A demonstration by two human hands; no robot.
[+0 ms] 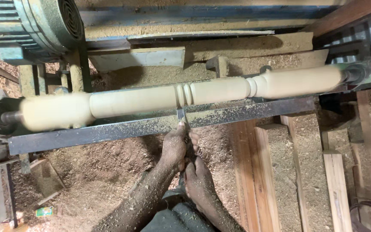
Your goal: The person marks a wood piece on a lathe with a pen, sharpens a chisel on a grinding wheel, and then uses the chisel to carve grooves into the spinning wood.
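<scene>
Pale wooden spindle [211, 91] lies crosswise just beyond both hands. Left hand [174, 146] and right hand [199, 180] grip chisel [182, 117], tip touching spindle above steel tool rest [108, 131].

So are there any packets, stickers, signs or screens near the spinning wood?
Small flat green and yellow packet: lies on the sawdust-covered floor at lower left, below the dark metal tool-rest bar; rectangular, crumpled.
No signs, screens or stickers show anywhere else.
</scene>
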